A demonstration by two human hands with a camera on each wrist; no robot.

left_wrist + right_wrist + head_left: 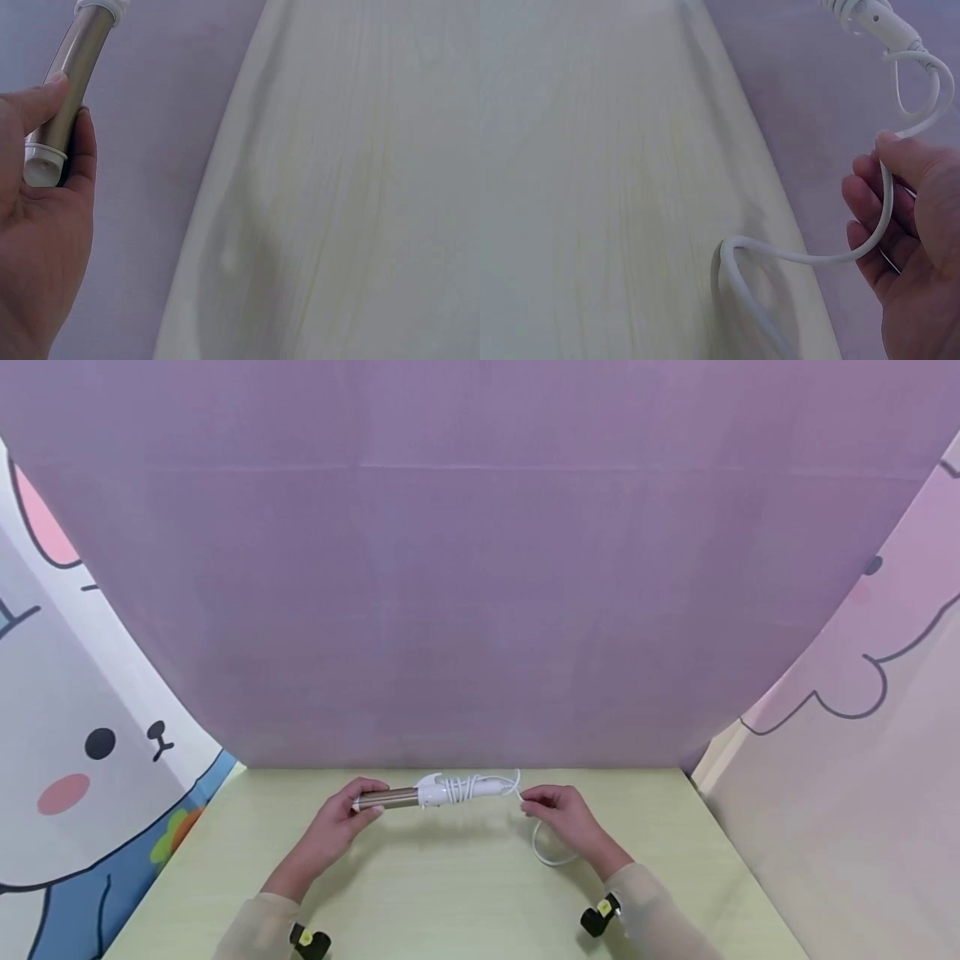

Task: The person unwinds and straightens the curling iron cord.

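Note:
A curling iron (441, 791) with a white handle and a gold barrel is held up above the table, lying nearly level. My left hand (337, 823) grips the far end of the gold barrel (84, 56), thumb on one side and fingers on the other, near its white end cap (43, 166). Several turns of the white cord (810, 259) are wound round the handle. Between thumb and fingertips, my right hand (568, 817) pinches that cord just beyond the handle's tail end. From there the loose cord curves down to the tabletop.
The pale wood-grain table (450, 893) ends at a purple backdrop (480, 610). Cartoon-printed panels stand at left (67, 693) and right (862, 777). Both wrists wear small black cameras, the right one (600, 916) close over the tabletop.

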